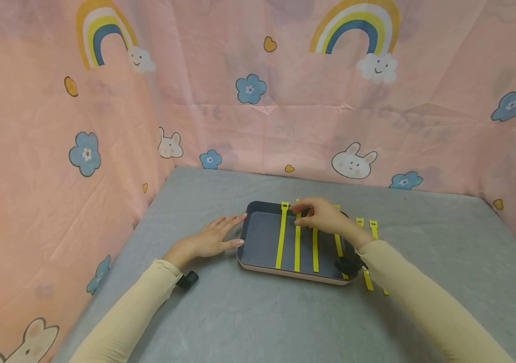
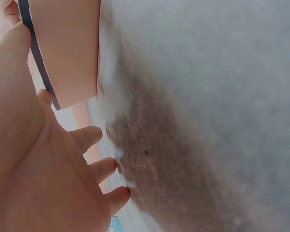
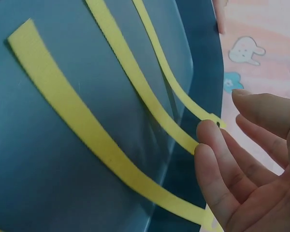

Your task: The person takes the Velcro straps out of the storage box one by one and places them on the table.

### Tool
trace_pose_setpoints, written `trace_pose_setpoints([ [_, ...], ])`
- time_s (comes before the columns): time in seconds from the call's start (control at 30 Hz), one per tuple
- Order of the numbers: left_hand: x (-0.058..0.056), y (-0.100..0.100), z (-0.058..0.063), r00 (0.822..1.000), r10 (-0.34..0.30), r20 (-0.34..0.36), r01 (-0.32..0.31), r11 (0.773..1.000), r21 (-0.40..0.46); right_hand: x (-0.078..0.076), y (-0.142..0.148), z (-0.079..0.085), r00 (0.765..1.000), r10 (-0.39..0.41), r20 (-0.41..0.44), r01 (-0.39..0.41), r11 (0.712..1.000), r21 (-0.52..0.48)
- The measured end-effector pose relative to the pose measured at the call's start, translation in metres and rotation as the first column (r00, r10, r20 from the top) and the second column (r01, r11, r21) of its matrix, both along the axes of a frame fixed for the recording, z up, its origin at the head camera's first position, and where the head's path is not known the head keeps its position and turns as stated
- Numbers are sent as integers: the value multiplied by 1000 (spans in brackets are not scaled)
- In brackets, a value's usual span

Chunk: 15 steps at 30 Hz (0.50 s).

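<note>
My left hand [image 1: 210, 239] lies with fingers spread, its thumb and forefinger at the left rim of a shallow tray, dark inside and pink outside [image 1: 260, 237]. The left wrist view shows the tray's pink side wall [image 2: 67, 53] beside that hand. Several yellow cable straps with slotted heads lie in a row across the tray, including the leftmost strap [image 1: 281, 237]. Over the tray's far rim hovers my right hand [image 1: 321, 214], fingers loosely bent, thumb apart from them. In the right wrist view nothing is between thumb and fingers; the fingertips overlap the strap heads near the rim.
Two more yellow straps, one the outer strap [image 1: 374, 231], lie to the right of the tray, partly behind the right forearm. A grey cloth-covered table [image 1: 240, 312] supports everything. Pink printed curtains [image 1: 221, 131] close off the back and sides.
</note>
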State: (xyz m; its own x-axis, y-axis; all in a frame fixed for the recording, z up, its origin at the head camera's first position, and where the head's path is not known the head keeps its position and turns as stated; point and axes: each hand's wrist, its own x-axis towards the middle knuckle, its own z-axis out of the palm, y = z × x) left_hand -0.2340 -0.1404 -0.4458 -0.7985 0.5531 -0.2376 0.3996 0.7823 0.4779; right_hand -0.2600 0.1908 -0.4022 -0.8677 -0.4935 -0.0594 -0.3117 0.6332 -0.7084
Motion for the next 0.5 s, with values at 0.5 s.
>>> trace_pose_setpoints([
  [0.5, 0, 1, 0, 1000, 8, -1, -8, 1000, -10, -2, -17, -7, 995, 53, 84, -55, 998, 16],
])
